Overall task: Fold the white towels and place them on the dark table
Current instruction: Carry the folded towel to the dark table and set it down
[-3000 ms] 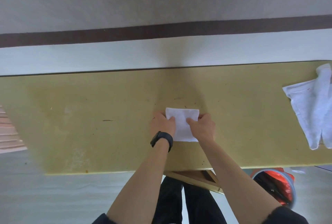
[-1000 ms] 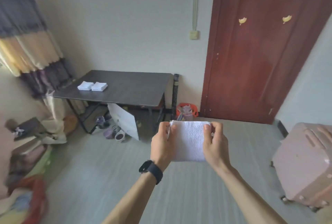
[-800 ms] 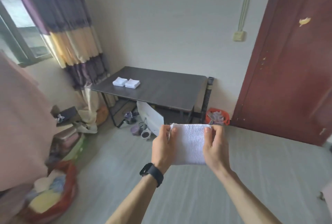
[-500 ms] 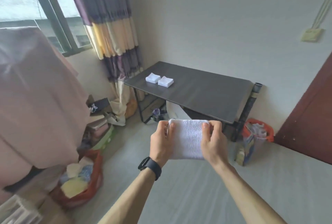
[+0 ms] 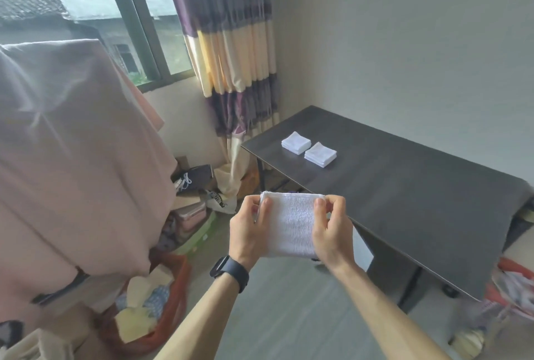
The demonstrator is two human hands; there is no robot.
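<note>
Nearer the counter (image 5: 404, 186) than half a second ago, gripping folded towel (image 5: 291, 224) by both sides in left hand (image 5: 247, 234) and right hand (image 5: 332, 235), midair before its near edge, two stacks (image 5: 320, 154) already there; placing likely next.

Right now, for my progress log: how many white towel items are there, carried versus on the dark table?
Single towel, pinched by left hand and right hand: 1
Towel piles on the dark table: 2, far pile and near pile
Total: 3
</note>
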